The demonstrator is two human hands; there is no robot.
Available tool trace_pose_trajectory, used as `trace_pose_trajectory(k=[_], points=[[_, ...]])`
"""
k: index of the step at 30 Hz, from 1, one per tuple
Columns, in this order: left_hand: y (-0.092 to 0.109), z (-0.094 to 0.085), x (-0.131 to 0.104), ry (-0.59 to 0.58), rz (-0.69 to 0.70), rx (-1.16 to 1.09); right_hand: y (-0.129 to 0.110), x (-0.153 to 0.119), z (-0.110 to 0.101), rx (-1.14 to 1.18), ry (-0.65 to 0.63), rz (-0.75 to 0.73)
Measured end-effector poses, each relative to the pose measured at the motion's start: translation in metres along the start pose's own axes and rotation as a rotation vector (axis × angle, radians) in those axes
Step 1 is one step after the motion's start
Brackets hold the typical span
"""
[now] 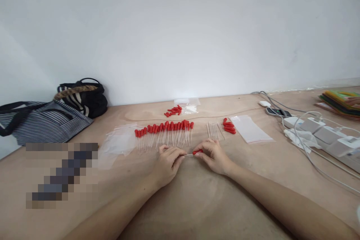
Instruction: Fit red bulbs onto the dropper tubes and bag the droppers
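Observation:
My left hand (169,162) pinches a clear thin tube (189,155) near the middle of the table. Facing it, my right hand (213,156) is closed on a red rubber bulb (197,151), which meets the right end of that tube. Behind my hands lies a row of droppers (166,129), clear tubes with red bulbs at their far ends. Several bare tubes (213,130) lie to the right of the row, beside a few loose red bulbs (230,128). Another small heap of red bulbs (173,110) sits farther back.
Clear plastic bags (119,140) lie left of the droppers, and another bag (251,129) lies right. Striped (50,122) and black bags (94,101) stand at left. Chargers (327,131) and cables, plus a colourful stack (341,103), are at right.

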State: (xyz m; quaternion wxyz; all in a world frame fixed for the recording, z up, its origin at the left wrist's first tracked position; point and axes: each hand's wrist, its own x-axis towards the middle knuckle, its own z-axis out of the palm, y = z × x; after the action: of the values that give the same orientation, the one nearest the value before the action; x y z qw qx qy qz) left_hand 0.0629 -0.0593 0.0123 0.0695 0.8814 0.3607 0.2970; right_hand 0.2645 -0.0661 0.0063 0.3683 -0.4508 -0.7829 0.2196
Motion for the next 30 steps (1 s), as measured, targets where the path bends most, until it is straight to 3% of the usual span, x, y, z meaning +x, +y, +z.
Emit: trace_pose_trajectory(k=[9, 14, 30], points=[[-0.001, 0.001, -0.002, 0.037, 0.054, -0.02, 0.005, -0.002, 0.003, 0.182, -0.052, -0.022], [0.002, 0.0, -0.001, 0.053, 0.023, -0.03, 0.006, -0.002, 0.006, 0.321, -0.017, -0.026], [0.014, 0.006, -0.002, 0.089, -0.069, -0.038, -0.004, -0.004, 0.008, 0.076, 0.125, -0.133]])
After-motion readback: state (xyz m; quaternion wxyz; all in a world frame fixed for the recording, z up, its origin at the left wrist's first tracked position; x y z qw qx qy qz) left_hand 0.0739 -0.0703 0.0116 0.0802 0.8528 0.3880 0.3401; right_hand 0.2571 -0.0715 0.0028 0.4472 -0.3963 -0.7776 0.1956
